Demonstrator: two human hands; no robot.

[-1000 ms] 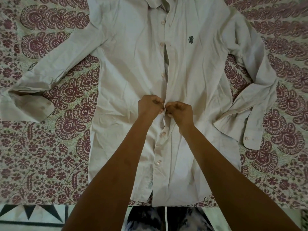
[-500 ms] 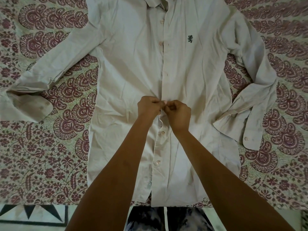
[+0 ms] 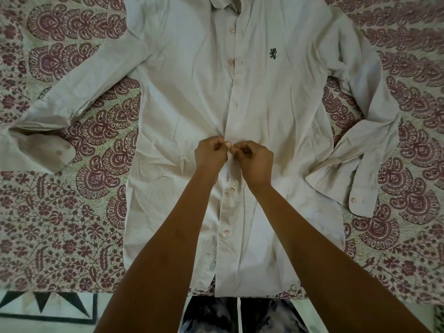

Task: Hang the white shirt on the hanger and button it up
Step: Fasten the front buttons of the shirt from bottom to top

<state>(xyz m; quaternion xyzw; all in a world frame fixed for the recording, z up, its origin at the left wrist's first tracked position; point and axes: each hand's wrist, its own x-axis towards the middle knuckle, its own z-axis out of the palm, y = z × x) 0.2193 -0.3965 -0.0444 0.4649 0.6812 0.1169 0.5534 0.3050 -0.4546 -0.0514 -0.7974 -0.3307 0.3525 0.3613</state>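
Note:
The white shirt point(image 3: 182, 97) lies flat on its back across the patterned bedspread, collar at the top edge and hem near me. My left hand point(image 3: 211, 156) and my right hand point(image 3: 255, 161) meet at the middle of the front placket, fingers curled, pinching the fabric around one button point(image 3: 228, 143). Below my hands two buttons point(image 3: 231, 190) sit fastened. Above them the placket lies overlapped with a couple of buttons showing on its left edge. No hanger shows in this view.
The bedspread point(image 3: 72, 212) with maroon paisley print covers the whole surface. The left sleeve point(image 3: 72, 97) stretches out to the left. On the right, the other sleeve point(image 3: 374, 145) folds back down toward its cuff. The bed's near edge and floor point(image 3: 48, 311) run along the bottom.
The gap in the placket above my hands has closed and the right front now overlaps the left. My hands have stayed at the same button, shifting only slightly.

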